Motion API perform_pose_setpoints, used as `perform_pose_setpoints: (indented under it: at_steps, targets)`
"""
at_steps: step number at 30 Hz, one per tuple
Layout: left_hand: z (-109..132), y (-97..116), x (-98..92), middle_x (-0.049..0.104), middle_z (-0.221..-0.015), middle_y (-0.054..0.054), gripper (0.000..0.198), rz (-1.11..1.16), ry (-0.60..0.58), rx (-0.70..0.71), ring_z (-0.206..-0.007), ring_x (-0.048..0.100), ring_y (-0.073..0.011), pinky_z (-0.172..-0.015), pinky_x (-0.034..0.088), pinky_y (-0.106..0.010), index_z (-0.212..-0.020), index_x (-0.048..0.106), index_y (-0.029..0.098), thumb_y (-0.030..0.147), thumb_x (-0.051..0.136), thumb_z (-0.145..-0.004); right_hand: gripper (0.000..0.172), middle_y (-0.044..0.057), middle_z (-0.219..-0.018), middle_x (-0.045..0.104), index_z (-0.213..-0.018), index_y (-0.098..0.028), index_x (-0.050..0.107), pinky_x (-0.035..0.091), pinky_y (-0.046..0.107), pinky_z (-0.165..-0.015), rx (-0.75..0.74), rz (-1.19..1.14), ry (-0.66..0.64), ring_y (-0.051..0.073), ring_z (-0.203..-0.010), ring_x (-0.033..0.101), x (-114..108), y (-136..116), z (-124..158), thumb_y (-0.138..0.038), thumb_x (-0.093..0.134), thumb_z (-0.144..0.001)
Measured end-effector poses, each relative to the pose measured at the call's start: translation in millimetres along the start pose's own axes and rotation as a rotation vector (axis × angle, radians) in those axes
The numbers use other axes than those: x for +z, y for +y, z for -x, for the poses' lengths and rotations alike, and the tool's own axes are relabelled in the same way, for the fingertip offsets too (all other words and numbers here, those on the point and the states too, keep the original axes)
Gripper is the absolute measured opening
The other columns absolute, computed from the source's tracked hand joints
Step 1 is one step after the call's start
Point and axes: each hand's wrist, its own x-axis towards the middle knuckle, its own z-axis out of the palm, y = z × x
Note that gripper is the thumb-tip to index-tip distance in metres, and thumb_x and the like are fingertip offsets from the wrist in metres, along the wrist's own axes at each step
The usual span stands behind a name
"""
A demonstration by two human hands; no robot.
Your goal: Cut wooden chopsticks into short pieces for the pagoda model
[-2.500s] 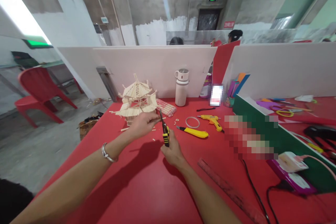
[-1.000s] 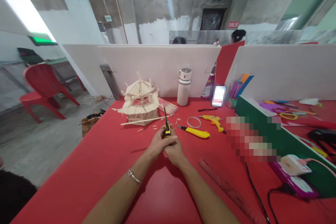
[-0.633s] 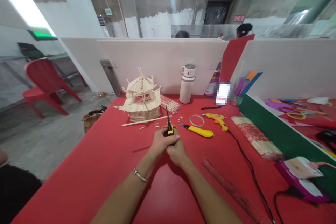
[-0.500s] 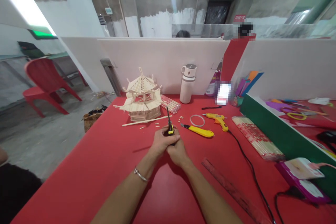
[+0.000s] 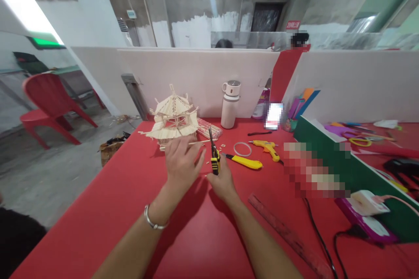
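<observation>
My right hand (image 5: 223,180) grips the yellow-and-black handles of a pair of pliers (image 5: 213,155), whose dark jaws point up and away from me. My left hand (image 5: 182,162) hovers just left of the pliers with its fingers spread and nothing in it, over a long thin wooden stick (image 5: 185,144) on the red table (image 5: 131,209). Right behind the stick stands a pavilion model (image 5: 173,120) built of pale wooden sticks. Short stick offcuts lie scattered around it.
A yellow utility knife (image 5: 244,162), a tape ring (image 5: 242,148) and a yellow glue gun (image 5: 266,148) lie to the right of the pliers. A white flask (image 5: 229,104) stands by the white partition. A ruler (image 5: 288,237) and black cables lie near right. A red chair (image 5: 49,109) is left.
My left hand has let go of the pliers, opened and moved left toward the stick. My right hand keeps the pliers, lifted slightly.
</observation>
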Motion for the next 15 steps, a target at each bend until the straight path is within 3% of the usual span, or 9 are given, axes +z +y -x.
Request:
perform_pose_setpoints:
  at_steps: [1,6,15]
  targets:
    - [-7.6,-3.2,-1.7,0.071,-0.113,-0.011,0.015,-0.037,-0.035,0.029,-0.108,0.061,-0.0284,-0.098,0.041,-0.045,-0.1,0.074,0.022,0.03,0.068,-0.088,0.056,-0.001,-0.093,0.062,-0.118,-0.023,0.053,0.048,0.03,-0.073,-0.006,0.019,0.003,0.018,-0.079,0.057,0.3,-1.3,0.6,-0.014,0.055,-0.063]
    - [-27.5,-16.7,0.9,0.074,-0.091,-0.006,0.018,0.141,-0.274,0.008,-0.082,0.066,-0.0176,-0.073,0.047,-0.028,-0.096,0.074,0.021,0.028,0.057,-0.096,0.063,0.004,-0.106,0.062,-0.124,-0.024,0.052,0.049,0.037,-0.087,-0.034,0.097,-0.012,0.023,-0.095,0.059,1.5,-9.5,4.0,-0.014,0.057,-0.062]
    - [-28.1,-28.7,-8.4,0.071,-0.088,-0.005,0.025,0.346,-0.412,-0.03,-0.077,0.062,-0.015,-0.07,0.044,-0.023,-0.095,0.075,0.021,0.031,0.053,-0.097,0.072,0.009,-0.117,0.061,-0.133,-0.023,0.05,0.046,0.045,-0.099,-0.077,0.165,-0.037,0.028,-0.11,0.058,1.2,-12.3,5.3,-0.013,0.059,-0.062]
